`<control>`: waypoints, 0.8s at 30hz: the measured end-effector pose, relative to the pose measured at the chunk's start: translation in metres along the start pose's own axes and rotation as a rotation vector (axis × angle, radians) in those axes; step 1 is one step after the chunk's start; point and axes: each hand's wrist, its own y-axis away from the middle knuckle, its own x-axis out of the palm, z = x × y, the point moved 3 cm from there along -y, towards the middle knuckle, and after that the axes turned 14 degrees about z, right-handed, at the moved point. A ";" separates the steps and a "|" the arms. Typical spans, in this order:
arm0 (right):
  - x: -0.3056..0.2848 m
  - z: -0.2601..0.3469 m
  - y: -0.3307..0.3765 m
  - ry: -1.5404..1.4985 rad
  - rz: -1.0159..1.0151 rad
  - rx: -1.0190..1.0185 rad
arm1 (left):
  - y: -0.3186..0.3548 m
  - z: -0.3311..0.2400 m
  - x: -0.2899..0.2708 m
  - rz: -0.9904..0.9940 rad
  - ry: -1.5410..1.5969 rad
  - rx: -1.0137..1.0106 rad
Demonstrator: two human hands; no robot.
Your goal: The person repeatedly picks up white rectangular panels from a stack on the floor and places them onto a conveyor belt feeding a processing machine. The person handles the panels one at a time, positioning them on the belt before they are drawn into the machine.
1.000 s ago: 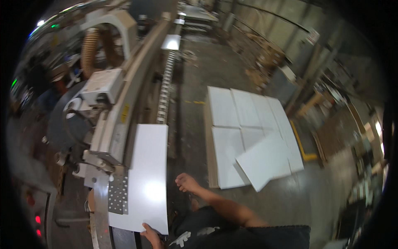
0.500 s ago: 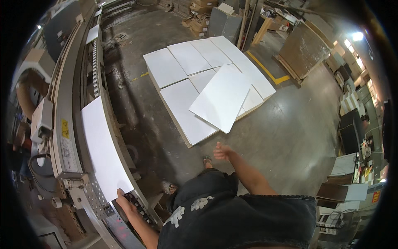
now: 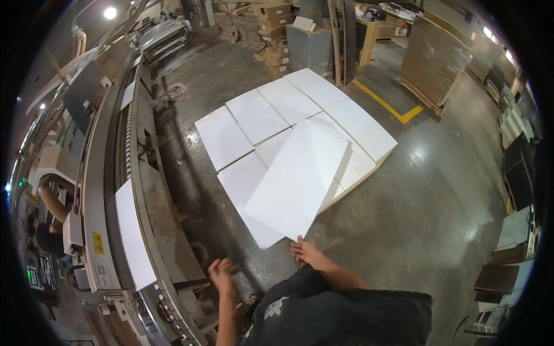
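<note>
A white board [image 3: 297,179] lies slantwise on top of a wide stack of white boards [image 3: 236,124]. My right hand [image 3: 303,251] is at its near corner, fingers apart, with one fingertip at the corner's edge; no grip around the board shows. To the left, my left hand [image 3: 220,275] is raised in the air beside the machine, empty, its fingers loosely bent and apart. Another white board [image 3: 133,236] lies in the feed track of the long machine [image 3: 95,230], away from my left hand.
A further white panel [image 3: 128,95] lies farther up the machine. Cardboard boxes [image 3: 274,29] stand at the back, beside a grey cabinet [image 3: 311,49]. A wrapped brown stack [image 3: 433,60] stands behind a yellow floor line [image 3: 384,104]. More panels [image 3: 513,230] line the right side.
My left hand has left the board on the machine, which has moved farther along the track. My right hand has come to the slanted board's corner. The view has shifted too.
</note>
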 end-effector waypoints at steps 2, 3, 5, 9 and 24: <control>-0.002 -0.014 0.011 0.100 0.089 0.130 | -0.041 0.072 0.011 0.379 0.062 -0.204; -0.034 -0.031 0.002 0.058 0.271 0.173 | -0.051 0.111 0.040 0.386 0.171 -0.425; -0.073 -0.043 -0.010 0.435 0.447 0.147 | -0.046 0.136 0.108 0.485 0.074 -0.691; -0.038 -0.024 0.046 0.774 0.684 0.084 | -0.032 0.195 0.101 0.257 0.073 -0.821; -0.043 0.043 0.067 -0.064 0.002 0.040 | 0.126 0.100 -0.065 -0.613 -0.632 -0.164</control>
